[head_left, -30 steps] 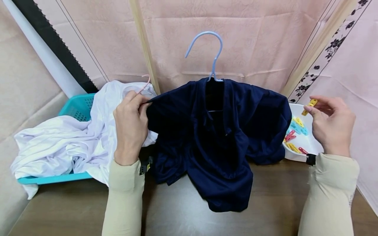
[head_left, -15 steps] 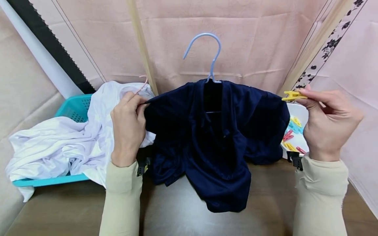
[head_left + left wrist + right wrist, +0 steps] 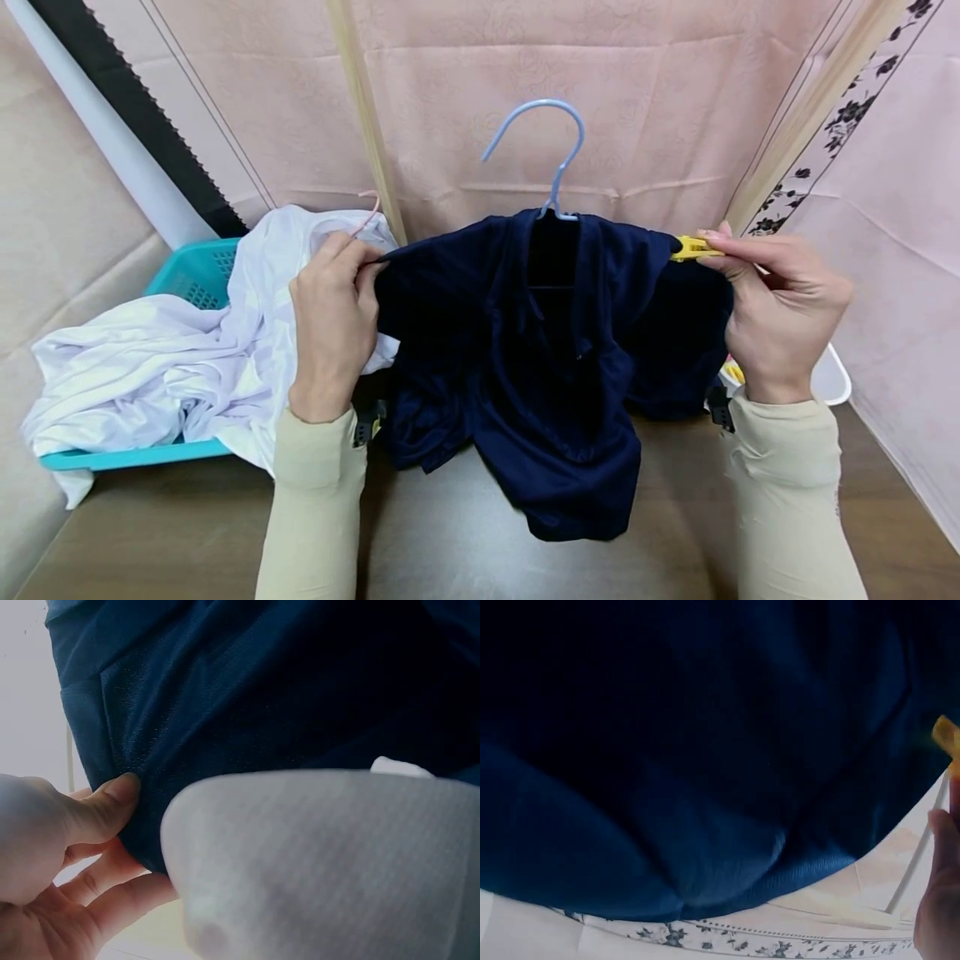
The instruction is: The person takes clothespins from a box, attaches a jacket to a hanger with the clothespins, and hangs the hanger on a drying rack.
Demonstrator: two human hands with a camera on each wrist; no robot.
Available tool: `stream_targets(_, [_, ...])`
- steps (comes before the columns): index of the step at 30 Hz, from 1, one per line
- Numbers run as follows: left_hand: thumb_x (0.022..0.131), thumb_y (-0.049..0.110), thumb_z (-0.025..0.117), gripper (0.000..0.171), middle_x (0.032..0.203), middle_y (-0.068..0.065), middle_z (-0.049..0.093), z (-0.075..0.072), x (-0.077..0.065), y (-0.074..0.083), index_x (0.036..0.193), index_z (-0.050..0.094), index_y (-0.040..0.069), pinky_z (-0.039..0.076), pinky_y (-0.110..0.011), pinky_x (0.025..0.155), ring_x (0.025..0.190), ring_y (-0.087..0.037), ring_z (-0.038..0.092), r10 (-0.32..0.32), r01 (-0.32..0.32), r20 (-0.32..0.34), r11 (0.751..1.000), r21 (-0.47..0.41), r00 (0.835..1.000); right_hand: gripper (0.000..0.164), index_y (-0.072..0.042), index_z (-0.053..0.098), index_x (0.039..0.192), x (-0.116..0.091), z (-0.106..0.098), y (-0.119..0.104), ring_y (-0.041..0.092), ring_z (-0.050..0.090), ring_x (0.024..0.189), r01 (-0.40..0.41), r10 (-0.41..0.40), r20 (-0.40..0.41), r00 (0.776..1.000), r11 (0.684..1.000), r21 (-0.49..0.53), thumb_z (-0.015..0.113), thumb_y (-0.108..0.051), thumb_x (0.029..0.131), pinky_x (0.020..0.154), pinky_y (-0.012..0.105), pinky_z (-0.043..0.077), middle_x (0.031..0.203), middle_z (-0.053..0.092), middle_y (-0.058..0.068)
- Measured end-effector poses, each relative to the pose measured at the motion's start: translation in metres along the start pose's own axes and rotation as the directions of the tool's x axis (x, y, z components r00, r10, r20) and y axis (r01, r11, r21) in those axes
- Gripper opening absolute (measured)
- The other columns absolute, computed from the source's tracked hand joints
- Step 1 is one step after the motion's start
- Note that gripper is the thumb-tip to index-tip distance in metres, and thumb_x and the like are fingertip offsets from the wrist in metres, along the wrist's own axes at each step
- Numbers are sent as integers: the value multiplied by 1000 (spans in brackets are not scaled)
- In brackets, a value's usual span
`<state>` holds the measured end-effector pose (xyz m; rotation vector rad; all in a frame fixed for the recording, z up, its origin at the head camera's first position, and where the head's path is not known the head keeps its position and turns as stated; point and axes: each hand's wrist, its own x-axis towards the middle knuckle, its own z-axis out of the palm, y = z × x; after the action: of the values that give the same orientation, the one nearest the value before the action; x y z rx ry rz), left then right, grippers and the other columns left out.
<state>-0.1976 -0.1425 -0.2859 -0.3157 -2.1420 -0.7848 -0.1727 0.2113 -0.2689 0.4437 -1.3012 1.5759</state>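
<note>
A dark navy collared shirt (image 3: 555,467) hangs on a light blue hanger (image 3: 576,142), whose hook rises above the collar. My left hand (image 3: 330,325) pinches the shirt's left-side edge between thumb and fingers; the left wrist view shows the thumb pressing on the navy cloth (image 3: 225,697). At the opposite shoulder, my right hand (image 3: 787,308) pinches a yellow clothespin (image 3: 692,248) by its handles, its front end at the fabric. Whether the clothespin bites the cloth cannot be told. In the right wrist view the clothespin (image 3: 946,736) shows only at the edge beside the sleeve.
At the left, a teal basket (image 3: 187,265) holds white clothes (image 3: 165,367), with a pink hanger hook (image 3: 371,208) by them. Behind my right hand is a white tub (image 3: 834,383) of clothespins, mostly covered. Wooden poles (image 3: 363,108) stand before the pink cloth backdrop.
My right hand has moved left from above the tub, turning the yellow clothespin sideways and bringing it to the shirt's shoulder. The blue hanger shifts slightly right and down. My left hand keeps its grip.
</note>
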Motion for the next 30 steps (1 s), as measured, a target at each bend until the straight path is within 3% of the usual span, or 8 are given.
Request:
stream_targets(11, [93,6,71,6,86,-11,65,1,0,0,91,76,3,49,-49,76,83,-33,67,-8,8,-15,1000,-5,1000,44,20,65,118,4,-19,5,23,76,98,-160,158,168,973,987,-2,72,26,76,84,26,60,106,78,18])
stream_targets(18, [93,5,70,6,85,-12,65,2,0,1,92,76,3,48,-49,75,81,-34,67,-26,25,-24,1000,0,999,21,10,73,112,20,-43,2,12,76,85,-172,177,-6,984,951,-256,71,3,92,86,17,57,90,80,3])
stream_targets(21, [93,5,70,7,86,-12,64,2,0,1,92,76,2,48,-48,75,82,-34,67,-36,36,-28,999,1,999,20,1,75,113,27,-65,4,4,72,76,-301,312,-59,948,823,-482,65,-8,98,81,12,55,82,76,-12])
stream_targets(22, [93,5,70,7,86,-12,64,2,0,1,91,75,2,49,-48,76,83,-35,67,-40,40,-31,999,3,999,21,-2,75,114,29,-74,5,0,70,73,-342,380,-56,923,747,-570,63,-12,100,77,9,53,79,74,-18])
stream_targets(24, [93,5,70,7,86,-13,64,2,1,1,92,75,1,49,-49,77,84,-35,68,-47,48,-34,999,6,998,27,-8,74,118,31,-94,8,-11,62,71,-333,521,-10,853,531,-779,59,-23,103,71,7,47,77,66,-32])
stream_targets(25, [93,4,70,7,86,-13,64,2,1,1,92,75,1,49,-49,78,84,-35,68,-51,51,-36,999,5,998,30,-8,73,119,32,-104,11,-12,58,70,-283,585,28,810,433,-856,57,-28,104,68,9,45,78,67,-29])
stream_targets(27, [94,4,69,7,87,-13,65,2,0,0,92,75,0,50,-49,80,87,-35,69,-58,58,-43,998,7,997,37,-6,71,121,33,-122,20,-3,59,77,-121,694,124,710,293,-948,54,-35,105,65,17,42,85,73,-16])
stream_targets(30, [94,6,69,8,90,-13,67,2,-1,-1,93,76,1,51,-51,83,90,-36,70,-66,67,-56,998,8,996,40,-1,70,120,33,-143,38,19,61,88,95,814,244,527,229,-969,54,-35,105,66,27,41,103,75,17])
